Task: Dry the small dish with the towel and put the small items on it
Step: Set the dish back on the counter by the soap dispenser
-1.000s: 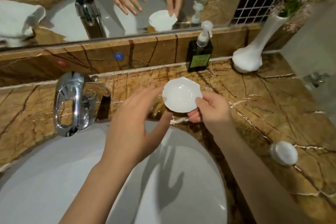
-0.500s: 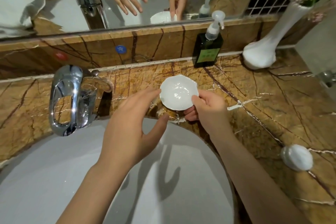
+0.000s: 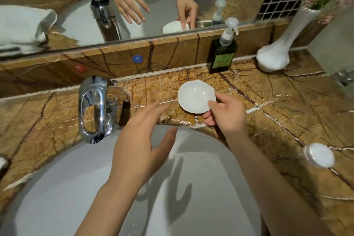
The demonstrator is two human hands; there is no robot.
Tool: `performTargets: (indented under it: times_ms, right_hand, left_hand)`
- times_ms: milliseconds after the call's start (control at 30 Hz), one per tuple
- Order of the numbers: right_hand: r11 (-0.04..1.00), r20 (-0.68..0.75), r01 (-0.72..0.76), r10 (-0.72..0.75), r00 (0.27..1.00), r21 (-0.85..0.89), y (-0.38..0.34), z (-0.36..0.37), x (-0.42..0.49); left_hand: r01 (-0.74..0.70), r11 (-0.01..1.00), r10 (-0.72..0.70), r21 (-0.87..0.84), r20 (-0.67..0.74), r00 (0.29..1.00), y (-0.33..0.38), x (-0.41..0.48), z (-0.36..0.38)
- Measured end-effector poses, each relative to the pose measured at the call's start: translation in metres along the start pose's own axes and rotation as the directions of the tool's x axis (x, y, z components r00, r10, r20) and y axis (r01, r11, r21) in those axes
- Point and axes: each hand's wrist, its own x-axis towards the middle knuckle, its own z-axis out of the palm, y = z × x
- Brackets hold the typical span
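Head view: right hand (image 3: 225, 113) pinches a small white scalloped dish (image 3: 195, 97) by its near rim over the marble counter (image 3: 287, 113), behind the sink basin (image 3: 57, 188).

Thumb lies on top of the rim, fingers curl beneath; whether the dish's far edge touches the counter cannot be told. Glazed and probably wet, it looks light, rigid, slippery and chippable, so a rim pinch backed underneath seems safest. To the left of that grip, the left hand (image 3: 138, 147) hovers spread, holding nothing. A white towel (image 3: 21, 25) shows only in the mirror.
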Motion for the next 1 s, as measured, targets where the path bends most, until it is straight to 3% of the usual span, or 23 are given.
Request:
performTargets:
  times_ms: [300, 367, 433, 600, 800, 1000]
  right_hand:
    - [0.993, -0.060, 0.006, -0.013, 0.998, -0.115, -0.009, -0.001, -0.012]
    - [0.904, -0.112, 0.113, -0.173, 0.978, -0.412, -0.015, -0.004, -0.025]
    - [0.703, -0.054, 0.263, -0.394, 0.917, -0.661, -0.028, -0.007, -0.045]
    - [0.422, 0.212, 0.474, -0.532, 0.820, -0.773, -0.075, -0.015, -0.080]
    - [0.293, 0.259, 0.484, -0.565, 0.784, -0.825, -0.124, -0.035, -0.115]
    - [0.263, 0.239, 0.439, -0.551, 0.799, -0.859, -0.137, -0.053, -0.127]
  left_hand:
    - [-0.098, 0.995, 0.098, 0.004, 0.067, 0.993, 0.001, 0.000, -0.007]
    - [-0.150, 0.988, 0.147, 0.044, 0.072, 0.987, 0.003, 0.004, -0.012]
    - [-0.201, 0.973, 0.190, 0.112, 0.105, 0.976, 0.008, 0.008, -0.019]
    - [-0.319, 0.920, 0.307, 0.229, 0.089, 0.948, 0.032, 0.024, -0.050]
    - [-0.388, 0.871, 0.398, 0.301, 0.029, 0.917, 0.055, 0.045, -0.098]
    - [-0.407, 0.858, 0.411, 0.313, 0.058, 0.910, 0.073, 0.044, -0.102]
